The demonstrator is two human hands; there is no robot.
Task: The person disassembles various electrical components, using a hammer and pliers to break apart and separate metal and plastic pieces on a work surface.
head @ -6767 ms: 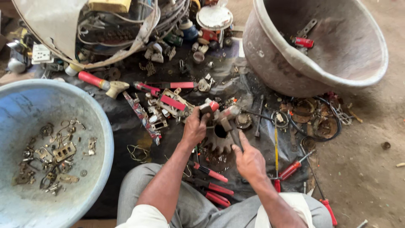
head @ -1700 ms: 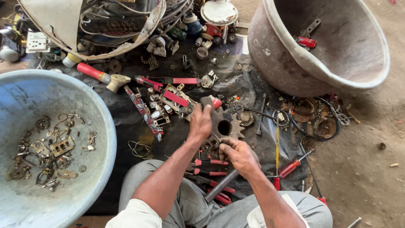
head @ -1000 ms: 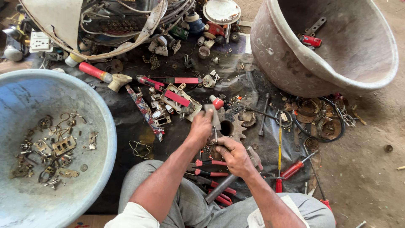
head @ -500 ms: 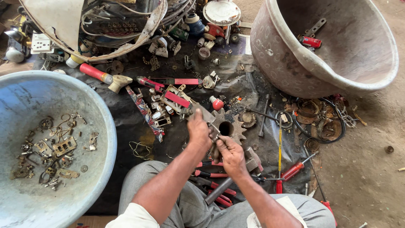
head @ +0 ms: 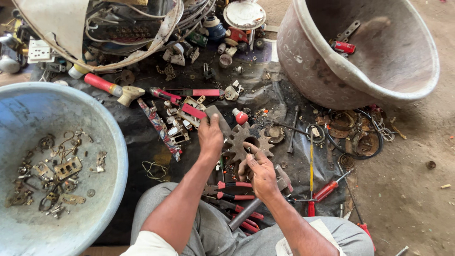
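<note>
- A rusty toothed gear [head: 246,141] is being gripped on its left side by the left hand [head: 210,137], fingers curled closed — it is lying near the middle of the black sheet [head: 142,137].
- The gear's lower rim is being touched by the right hand [head: 259,171], which is closed around a grey-handled hammer [head: 258,203] (handle slanting toward the sheet's near edge).
- Red-handled pliers [head: 232,186] are lying just beside the right hand.
</note>
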